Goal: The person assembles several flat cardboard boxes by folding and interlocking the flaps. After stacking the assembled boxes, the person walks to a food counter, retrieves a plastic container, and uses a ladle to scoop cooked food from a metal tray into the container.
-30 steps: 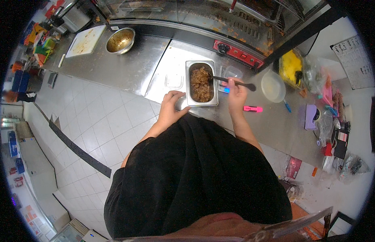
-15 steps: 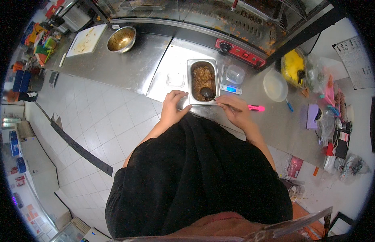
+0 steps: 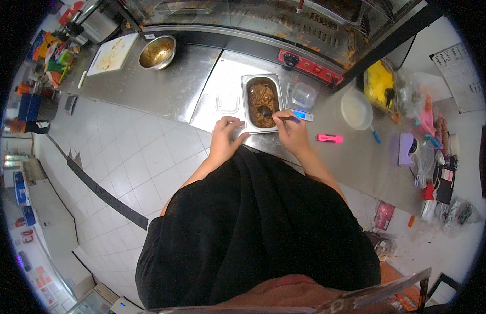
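Note:
A rectangular steel food pan (image 3: 245,102) stands on the counter in front of me, filled with brown, saucy, chunky food (image 3: 263,93). In my right hand (image 3: 294,137) is a dark spoon (image 3: 264,111), gripped by its handle, its round bowl down in the food. My left hand (image 3: 223,138) is at the pan's near left corner, fingers and thumb apart, fingertips at or close to the rim. Just right of the pan, a small clear plastic tub (image 3: 303,96) sits on a digital scale (image 3: 301,114) with a lit blue display. A clear lid (image 3: 227,103) lies left of the pan.
A pink highlighter (image 3: 330,138) and a white round bowl (image 3: 356,109) are on the right, near a container of yellow food (image 3: 380,83). Far left are a steel bowl (image 3: 157,53) and a stained white cutting board (image 3: 113,54). A glass-fronted warmer with a red control panel (image 3: 311,68) borders the back.
My right hand has moved up and left, its grip now over the pan's right rim. The spoon's bowl has shifted slightly away from me and its handle angle has changed. My left hand stays put.

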Demonstrator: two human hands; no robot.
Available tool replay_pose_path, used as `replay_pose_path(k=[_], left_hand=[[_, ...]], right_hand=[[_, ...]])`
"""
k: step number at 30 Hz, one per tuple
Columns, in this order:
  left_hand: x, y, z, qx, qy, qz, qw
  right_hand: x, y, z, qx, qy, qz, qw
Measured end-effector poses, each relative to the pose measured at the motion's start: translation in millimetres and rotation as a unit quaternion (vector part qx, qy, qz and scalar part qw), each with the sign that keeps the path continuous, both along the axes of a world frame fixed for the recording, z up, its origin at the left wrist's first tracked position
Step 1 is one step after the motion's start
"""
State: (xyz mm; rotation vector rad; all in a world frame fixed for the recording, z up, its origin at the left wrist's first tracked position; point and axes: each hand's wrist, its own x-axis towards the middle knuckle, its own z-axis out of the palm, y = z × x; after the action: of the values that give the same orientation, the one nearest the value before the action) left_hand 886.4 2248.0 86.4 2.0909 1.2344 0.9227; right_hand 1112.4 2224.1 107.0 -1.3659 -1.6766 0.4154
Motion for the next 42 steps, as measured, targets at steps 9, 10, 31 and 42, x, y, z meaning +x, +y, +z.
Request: replay_pose_path(k=[9,10,31,42], left_hand=[[4.2,1.3,-4.9,0.008,-0.003,-0.001,1.0],[3.7,1.5,-4.9,0.008,-0.002,0.002,1.0],[3.0,2.2,1.3,0.016,-0.007,0.01,1.0],[-9.5,6.1,-2.2,0.004,-0.052,0.03,0.998]], right_hand=[[2.1,4.5,-12.4,-0.02,-0.024,-0.007,0.999],[1.9,4.0,-12.2,-0.052,0.04,-0.013,0.998],[24.6,-1.4,-36.1,-0.177,0.494,-0.12,0.843],[36.1,-3.8,-53.0,-0.152,0.694,-0.162,0.685]])
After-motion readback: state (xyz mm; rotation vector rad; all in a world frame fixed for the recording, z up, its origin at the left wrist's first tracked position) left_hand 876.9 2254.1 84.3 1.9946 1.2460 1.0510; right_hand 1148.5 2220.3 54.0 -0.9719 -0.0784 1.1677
